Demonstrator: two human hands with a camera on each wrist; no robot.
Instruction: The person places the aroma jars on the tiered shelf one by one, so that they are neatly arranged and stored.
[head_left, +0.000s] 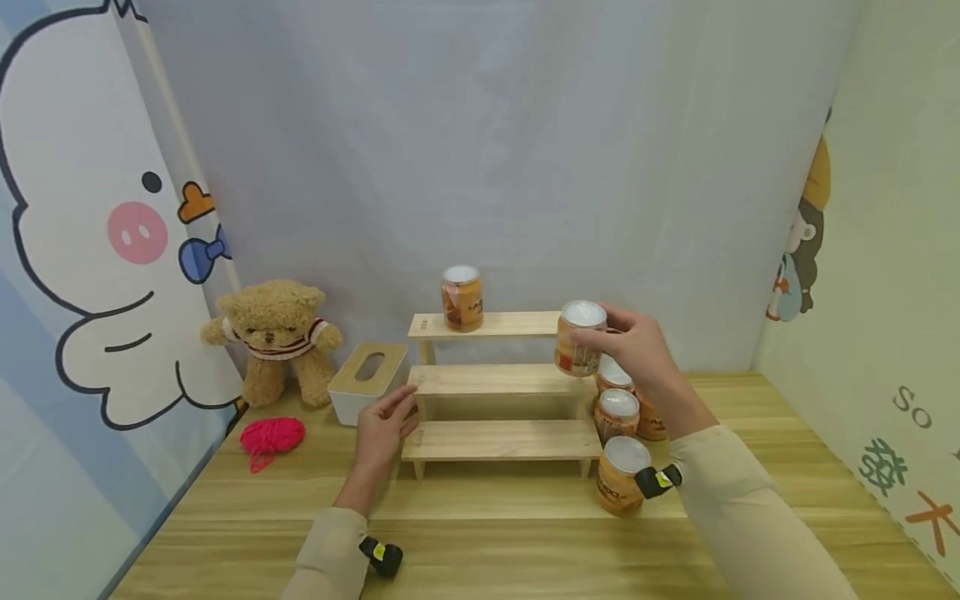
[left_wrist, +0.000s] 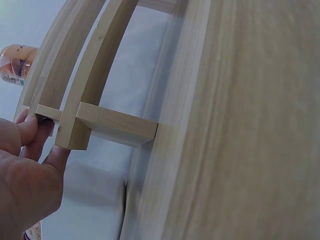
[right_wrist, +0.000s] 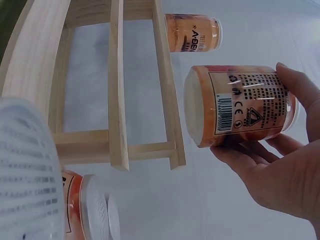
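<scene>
My right hand point(head_left: 633, 350) grips an orange can with a white lid point(head_left: 579, 346); it is raised near the right end of the shelf's top tier. In the right wrist view the can point(right_wrist: 240, 102) is off the wood, thumb on one side and fingers on the other. My left hand point(head_left: 384, 427) pinches the left end of the three-tier wooden shelf point(head_left: 495, 379), thumb and fingers about the middle board in the left wrist view. Another can point(head_left: 462, 302) stands on the top tier, toward its left end.
Several more cans point(head_left: 621, 475) stand on the table point(head_left: 465, 542) close by the shelf's right side, under my right forearm. To the left are a tissue box point(head_left: 348, 408), a teddy bear point(head_left: 277, 342) and pink yarn point(head_left: 272, 435). A grey curtain point(head_left: 525, 150) hangs behind.
</scene>
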